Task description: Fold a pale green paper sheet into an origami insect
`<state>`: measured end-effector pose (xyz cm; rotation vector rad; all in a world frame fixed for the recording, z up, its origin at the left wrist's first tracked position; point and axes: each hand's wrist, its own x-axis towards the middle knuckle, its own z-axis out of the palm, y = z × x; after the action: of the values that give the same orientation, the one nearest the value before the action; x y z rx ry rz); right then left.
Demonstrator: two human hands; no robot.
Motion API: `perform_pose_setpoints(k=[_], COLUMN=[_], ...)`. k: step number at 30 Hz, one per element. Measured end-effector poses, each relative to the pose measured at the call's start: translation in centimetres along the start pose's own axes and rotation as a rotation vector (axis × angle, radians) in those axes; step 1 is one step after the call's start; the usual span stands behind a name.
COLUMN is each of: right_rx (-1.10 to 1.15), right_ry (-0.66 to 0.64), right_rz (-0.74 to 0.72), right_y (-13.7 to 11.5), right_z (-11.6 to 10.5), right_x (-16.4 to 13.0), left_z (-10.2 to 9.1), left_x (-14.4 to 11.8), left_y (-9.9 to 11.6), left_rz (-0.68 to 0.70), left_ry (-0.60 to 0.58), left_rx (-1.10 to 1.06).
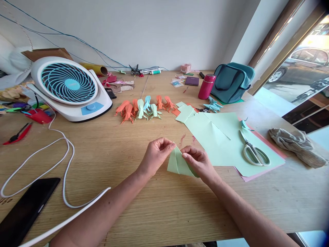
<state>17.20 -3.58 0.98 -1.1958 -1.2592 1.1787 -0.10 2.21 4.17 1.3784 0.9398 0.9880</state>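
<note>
A light green piece of folded paper (177, 164) is held up just above the table, with a crease running down it. My left hand (156, 152) pinches its top corner between thumb and forefinger. On the other side, my right hand (199, 163) grips the paper's right edge, thumb in front. Beyond my hands stand several folded paper insects, among them an orange one (128, 112) and a pale green one (140, 109). Large light green sheets (218, 151) lie to the right, with scissors (255, 154) resting on them.
A white fan (72, 85) stands at left, its white cable (69, 164) looping near a black phone (28, 212). Toward the back right are a pink bottle (206, 87) and a teal bag (231, 84). A crumpled brown cloth or bag (295, 145) lies at far right.
</note>
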Motion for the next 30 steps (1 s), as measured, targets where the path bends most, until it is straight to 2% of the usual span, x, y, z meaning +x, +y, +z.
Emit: perform_pose_setpoints(k=[4,7,9,11,13,14,16,18,19,21,22,24,26,28,30], right_rx=[0.164,0.317,0.339,0.283,0.201,0.175,0.184,0.288,0.364,0.508,0.564,0.630,0.657,0.671,0.690], right_ry=[0.093,0.114,0.174,0.316,0.419,0.402,0.222,0.019,-0.031,-0.068,-0.072,-0.076,-0.081,-0.107,-0.149], right_rz=[-0.032,0.027,0.038,-0.003,-0.062,-0.074,-0.026,0.098,0.158,0.233,0.254,0.288,0.316,0.340,0.354], right_y=[0.3,0.8,1.0,1.1,0.8,0.6,0.2,-0.3,-0.4,-0.7,-0.7,-0.7,-0.6,-0.4,-0.2], right_z=[-0.3,-0.4,-0.4,-0.4,-0.3,-0.1,0.5,1.4,1.7,2.2,2.3,2.1,1.7,1.4,1.2], right_x=[0.5,1.0,1.1,1.0,0.6,0.4,-0.2,-0.6,-0.7,-0.8,-0.8,-0.7,-0.5,-0.4,-0.3], left_z=[-0.7,-1.2,-1.4,-1.5,-1.5,-1.4,-1.3,-1.2,-1.2,-1.2,-1.2,-1.3,-1.4,-1.5,-1.7], left_x=[1.0,1.9,2.2,2.1,1.5,1.1,0.1,-0.7,-1.0,-1.4,-1.4,-1.3,-1.1,-0.9,-0.8], left_y=[-1.0,-1.8,-2.0,-1.7,-1.1,-0.8,-0.3,-0.1,-0.3,-0.7,-1.0,-1.5,-1.8,-2.0,-2.0], left_rz=[-0.058,-0.118,-0.104,-0.004,0.173,0.280,0.515,0.779,0.897,1.070,1.108,1.084,0.994,0.958,0.997], left_ry=[0.098,0.158,0.194,0.244,0.295,0.309,0.310,0.245,0.184,0.032,-0.048,-0.194,-0.290,-0.322,-0.317], left_rx=[-0.124,-0.275,-0.339,-0.318,-0.171,-0.049,0.238,0.462,0.550,0.676,0.718,0.777,0.844,0.930,0.976])
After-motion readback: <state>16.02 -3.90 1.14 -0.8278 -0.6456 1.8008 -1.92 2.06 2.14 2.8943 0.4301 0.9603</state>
